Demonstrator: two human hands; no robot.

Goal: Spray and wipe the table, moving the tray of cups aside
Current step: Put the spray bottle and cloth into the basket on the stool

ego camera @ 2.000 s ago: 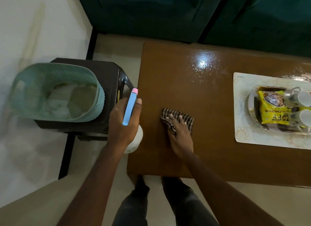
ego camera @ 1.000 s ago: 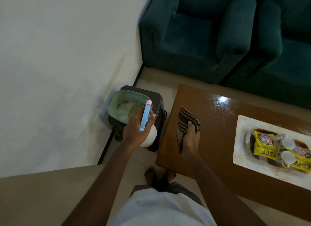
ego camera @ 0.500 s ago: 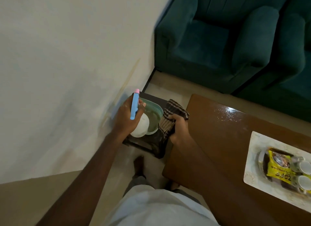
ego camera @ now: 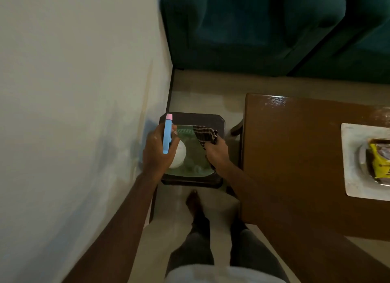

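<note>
So the left hand (ego camera: 157,154) grips the spray bottle (ego camera: 168,135) and the right hand (ego camera: 216,152) clutches the checked cloth (ego camera: 204,135) over the green basket (ego camera: 195,162), away from the table (ego camera: 295,156), looks like stowing comes next.

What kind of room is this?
Probably a living room in a home. There's a dark green sofa by a low wooden coffee table, and a small dark stool in the corner by the wall.
</note>
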